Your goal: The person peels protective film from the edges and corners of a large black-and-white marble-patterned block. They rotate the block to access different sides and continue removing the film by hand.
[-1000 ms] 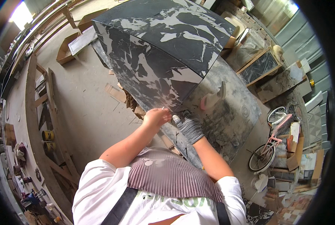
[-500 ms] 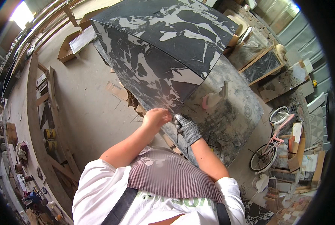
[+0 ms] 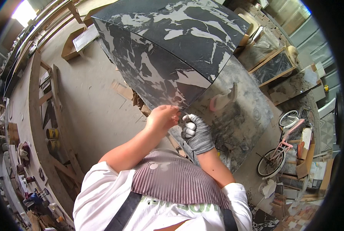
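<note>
A large black-and-white marble-patterned block (image 3: 168, 50) stands on a stained grey worktable (image 3: 252, 111), its near lower corner pointing toward me. Close to that corner is my bare left hand (image 3: 163, 118), fingers bent and drawn together; whatever they pinch, if anything, is too small to make out. Just right of it, my right hand (image 3: 197, 134) wears a grey glove with pale fingertips and is closed, thumb against the curled fingers. Something thin and dark seems to show at its thumb, but I cannot tell its kind. A whitish bottle with a pink part (image 3: 224, 99) lies on the tabletop beyond my right hand.
To the left runs a long wooden frame (image 3: 35, 115), with yellow-and-black buckets (image 3: 52, 134) beside it. An open cardboard box (image 3: 69, 46) sits at the far left. A pink bicycle (image 3: 279, 148) and a wood-framed crate (image 3: 272, 67) stand at the right amid cardboard scraps.
My right hand has turned and moved slightly right, away from my left hand, so its curled fingertips now show. My left hand has risen a little, still by the block's corner.
</note>
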Available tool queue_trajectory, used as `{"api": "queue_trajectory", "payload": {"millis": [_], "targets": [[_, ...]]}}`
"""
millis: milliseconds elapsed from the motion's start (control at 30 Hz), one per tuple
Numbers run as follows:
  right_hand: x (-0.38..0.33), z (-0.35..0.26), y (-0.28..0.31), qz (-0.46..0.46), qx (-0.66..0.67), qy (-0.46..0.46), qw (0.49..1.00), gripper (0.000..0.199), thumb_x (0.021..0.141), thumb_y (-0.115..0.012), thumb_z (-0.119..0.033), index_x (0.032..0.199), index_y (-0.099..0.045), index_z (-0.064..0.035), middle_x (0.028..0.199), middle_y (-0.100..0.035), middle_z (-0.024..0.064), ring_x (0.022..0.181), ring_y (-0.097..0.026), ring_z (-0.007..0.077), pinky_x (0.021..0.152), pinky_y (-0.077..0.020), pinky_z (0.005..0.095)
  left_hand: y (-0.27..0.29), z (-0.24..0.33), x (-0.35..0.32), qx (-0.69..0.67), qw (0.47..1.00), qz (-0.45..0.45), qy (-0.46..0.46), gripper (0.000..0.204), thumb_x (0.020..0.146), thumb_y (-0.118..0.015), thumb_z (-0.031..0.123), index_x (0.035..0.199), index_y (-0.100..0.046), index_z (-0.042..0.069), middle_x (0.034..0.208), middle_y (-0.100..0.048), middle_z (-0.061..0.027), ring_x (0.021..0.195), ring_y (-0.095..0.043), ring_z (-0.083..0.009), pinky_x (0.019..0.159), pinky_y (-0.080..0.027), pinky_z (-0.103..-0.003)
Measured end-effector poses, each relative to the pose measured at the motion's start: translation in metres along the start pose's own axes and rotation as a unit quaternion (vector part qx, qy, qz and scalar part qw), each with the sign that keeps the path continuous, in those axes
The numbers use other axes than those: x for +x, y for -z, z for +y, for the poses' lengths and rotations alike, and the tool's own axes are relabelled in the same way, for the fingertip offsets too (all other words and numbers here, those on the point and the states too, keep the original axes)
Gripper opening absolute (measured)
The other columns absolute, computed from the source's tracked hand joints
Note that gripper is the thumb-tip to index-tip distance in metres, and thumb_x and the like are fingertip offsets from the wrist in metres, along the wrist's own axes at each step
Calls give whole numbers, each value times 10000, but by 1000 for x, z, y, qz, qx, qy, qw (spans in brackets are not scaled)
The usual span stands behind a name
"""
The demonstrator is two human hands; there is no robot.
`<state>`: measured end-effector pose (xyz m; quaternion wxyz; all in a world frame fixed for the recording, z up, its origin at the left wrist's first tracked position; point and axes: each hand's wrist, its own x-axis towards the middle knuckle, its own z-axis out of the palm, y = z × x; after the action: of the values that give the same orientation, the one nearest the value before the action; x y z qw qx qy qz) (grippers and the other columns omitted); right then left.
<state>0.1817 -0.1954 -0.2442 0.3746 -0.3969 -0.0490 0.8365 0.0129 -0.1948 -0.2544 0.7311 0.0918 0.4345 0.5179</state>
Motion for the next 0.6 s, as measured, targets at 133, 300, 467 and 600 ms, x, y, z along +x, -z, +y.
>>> {"api": "queue_trajectory", "payload": {"millis": [133,300,467,600], "targets": [[-11,-5,-15,16,11,1,1000,186,996,-527,-192,896,-627,-70,557,-451,-77,414,-397,70,408,-344,230,-15,10,-14,1,1000,7,-12,113,893,-695,58,967,-621,15,829,-651,-51,665,-597,-124,601,-492,-273],[42,21,25,117,34,-40,992,101,952,-579,-155,899,-587,-70,595,-450,-40,418,-390,78,352,-322,225,21,-31,29,27,995,91,15,91,856,-696,5,923,-635,20,791,-647,-42,634,-574,-117,561,-461,-264],[71,35,48,132,49,-62,988,94,938,-576,-160,851,-567,-127,569,-436,-66,384,-372,66,323,-288,217,37,-51,47,29,993,114,17,80,839,-708,-6,881,-643,13,758,-613,-38,622,-540,-118,536,-428,-259],[83,40,54,152,59,-87,983,139,951,-562,-181,813,-552,-169,545,-395,-100,376,-345,53,317,-265,214,45,-60,56,39,990,133,22,75,837,-715,0,852,-648,30,738,-592,-20,619,-530,-116,535,-427,-257]]}}
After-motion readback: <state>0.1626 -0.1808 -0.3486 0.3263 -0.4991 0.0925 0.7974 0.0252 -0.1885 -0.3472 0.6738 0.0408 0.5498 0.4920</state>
